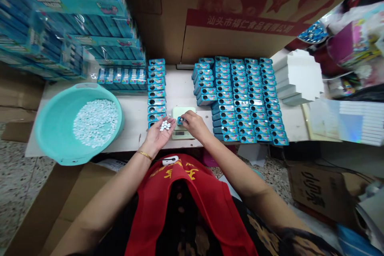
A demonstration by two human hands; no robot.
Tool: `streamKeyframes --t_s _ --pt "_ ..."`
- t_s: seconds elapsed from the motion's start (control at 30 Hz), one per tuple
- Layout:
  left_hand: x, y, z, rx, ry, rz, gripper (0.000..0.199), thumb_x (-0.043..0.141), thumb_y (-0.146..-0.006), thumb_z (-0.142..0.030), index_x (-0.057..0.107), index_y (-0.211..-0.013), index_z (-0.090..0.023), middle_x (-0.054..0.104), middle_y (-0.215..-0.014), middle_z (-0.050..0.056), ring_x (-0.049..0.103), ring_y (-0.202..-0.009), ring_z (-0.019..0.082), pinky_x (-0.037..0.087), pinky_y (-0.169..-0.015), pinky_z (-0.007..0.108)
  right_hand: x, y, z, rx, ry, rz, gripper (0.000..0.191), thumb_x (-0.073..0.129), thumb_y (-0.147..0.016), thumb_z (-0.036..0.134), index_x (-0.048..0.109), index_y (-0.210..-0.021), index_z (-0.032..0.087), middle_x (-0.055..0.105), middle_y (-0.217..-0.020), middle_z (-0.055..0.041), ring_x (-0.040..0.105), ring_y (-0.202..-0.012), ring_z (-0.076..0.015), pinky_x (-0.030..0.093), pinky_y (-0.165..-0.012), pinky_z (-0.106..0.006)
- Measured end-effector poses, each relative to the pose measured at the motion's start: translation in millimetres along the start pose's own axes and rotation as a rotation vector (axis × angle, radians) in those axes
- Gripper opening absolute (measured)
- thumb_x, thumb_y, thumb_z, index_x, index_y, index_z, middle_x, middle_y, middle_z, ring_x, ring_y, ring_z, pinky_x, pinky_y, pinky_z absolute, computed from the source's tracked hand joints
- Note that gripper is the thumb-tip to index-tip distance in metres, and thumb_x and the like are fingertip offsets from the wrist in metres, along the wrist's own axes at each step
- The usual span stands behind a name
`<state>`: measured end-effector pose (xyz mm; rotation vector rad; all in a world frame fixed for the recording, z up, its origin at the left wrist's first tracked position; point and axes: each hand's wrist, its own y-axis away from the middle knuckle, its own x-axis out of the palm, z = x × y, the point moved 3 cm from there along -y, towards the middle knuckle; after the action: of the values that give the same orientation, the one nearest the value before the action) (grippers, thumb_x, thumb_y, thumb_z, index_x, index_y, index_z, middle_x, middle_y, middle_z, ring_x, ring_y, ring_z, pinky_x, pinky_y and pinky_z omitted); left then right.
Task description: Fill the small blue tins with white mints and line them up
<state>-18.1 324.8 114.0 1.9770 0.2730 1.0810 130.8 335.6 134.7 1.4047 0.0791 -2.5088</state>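
Observation:
My left hand is palm up, cupped under a small pile of white candies, just left of a pale scale. Over the scale, my right hand has its fingertips pinched at a small blue tin standing on the plate; whether they hold a candy or the tin's edge is too small to tell. To the left, a turquoise basin holds many loose white candies. A single column of blue tins lies behind my left hand, and several columns of tins lie to the right.
Wrapped blue display boxes are stacked at the back left. A large cardboard box stands behind the table. White cut card stacks sit right of the tins, with plastic sheets beyond. An open carton is below left.

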Motion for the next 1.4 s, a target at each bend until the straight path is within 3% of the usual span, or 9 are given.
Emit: streamKeyframes --t_s 0.2,0.43,0.57,0.7,0.87,1.4 --pt "-12.7 11.9 -4.5 0.001 0.001 -0.002 0.016 0.045 -0.084 -0.014 0.061 -0.084 -0.01 0.067 -0.08 0.011 0.065 -0.086 0.021 0.055 -0.078 0.037 5.5 -2.6 0.7 -0.005 0.07 0.061 0.026 0.045 -0.085 0.016 0.063 -0.104 0.015 0.061 -0.101 -0.0094 0.054 -0.094 -0.018 0.041 -0.083 -0.028" --pt "-24.9 21.3 -2.0 -0.047 -0.017 -0.016 0.016 0.045 -0.084 -0.013 0.061 -0.086 -0.01 0.068 -0.082 0.012 0.065 -0.088 0.022 0.055 -0.077 0.036 4.5 4.0 -0.6 -0.055 -0.044 -0.08 0.027 0.041 -0.086 0.011 0.064 -0.1 0.015 0.064 -0.096 -0.0083 0.056 -0.09 -0.0169 0.042 -0.084 -0.03" --pt "-34.5 29.0 7.0 -0.11 -0.049 -0.001 0.018 0.042 -0.085 -0.011 0.06 -0.085 -0.01 0.068 -0.079 0.009 0.066 -0.075 0.016 0.056 -0.069 0.029 18.2 28.0 38.6 -0.262 -0.06 -0.006 0.024 0.044 -0.087 0.017 0.062 -0.103 0.016 0.063 -0.1 -0.0081 0.054 -0.093 -0.0163 0.043 -0.085 -0.03" --pt "-57.3 39.1 15.7 -0.202 -0.014 -0.095 0.019 0.039 -0.086 -0.01 0.057 -0.083 -0.011 0.065 -0.067 0.004 0.062 -0.057 0.009 0.053 -0.057 0.018 41.1 50.5 79.5 -0.378 0.094 0.134 0.028 0.044 -0.086 0.014 0.055 -0.111 0.011 0.058 -0.105 -0.0119 0.051 -0.094 -0.0193 0.045 -0.078 -0.031" --pt "-78.0 50.6 18.8 -0.259 -0.008 -0.105 0.019 0.038 -0.087 -0.012 0.056 -0.08 -0.012 0.065 -0.067 0.006 0.065 -0.063 0.014 0.055 -0.065 0.026 55.8 54.6 87.9 -0.394 0.128 0.219 0.017 0.047 -0.086 0.016 0.055 -0.1 0.014 0.055 -0.099 -0.0079 0.051 -0.088 -0.0174 0.048 -0.067 -0.027" --pt "-73.6 52.8 20.5 -0.228 -0.054 -0.115 0.018 0.041 -0.086 -0.011 0.059 -0.083 -0.011 0.066 -0.073 0.006 0.064 -0.065 0.012 0.055 -0.065 0.024 54.0 58.1 83.1 -0.427 0.162 0.2 0.016 0.042 -0.088 0.015 0.056 -0.096 0.014 0.056 -0.097 -0.0086 0.05 -0.089 -0.0179 0.048 -0.065 -0.027"
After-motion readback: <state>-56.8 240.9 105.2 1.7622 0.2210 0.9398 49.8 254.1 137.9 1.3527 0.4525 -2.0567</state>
